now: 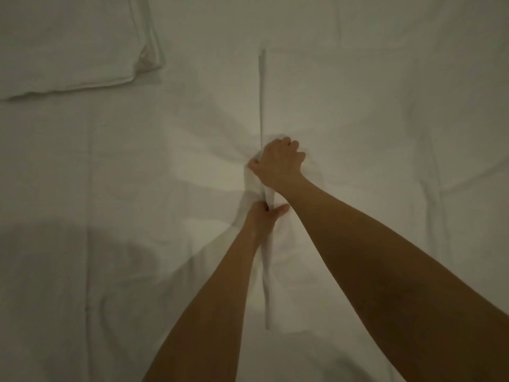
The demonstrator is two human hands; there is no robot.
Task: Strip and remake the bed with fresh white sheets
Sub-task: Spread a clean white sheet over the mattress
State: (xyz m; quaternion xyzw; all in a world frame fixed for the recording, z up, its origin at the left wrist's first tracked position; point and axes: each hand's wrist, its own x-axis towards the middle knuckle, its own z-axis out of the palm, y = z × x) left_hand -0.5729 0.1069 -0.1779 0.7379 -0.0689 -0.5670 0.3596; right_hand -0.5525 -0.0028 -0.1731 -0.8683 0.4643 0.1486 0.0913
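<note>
While the soft white pillow sits flat at the far left, I think the bed is partly made. My left hand pinches the raised middle fold of the big white cotton sheet. My right hand grabs a bunch of that fold just past it. Smoothing and tucking are probably still left to do.

Both hands, the left hand and right hand, are gripping a bunched ridge of white sheet beside a pillow.
</note>
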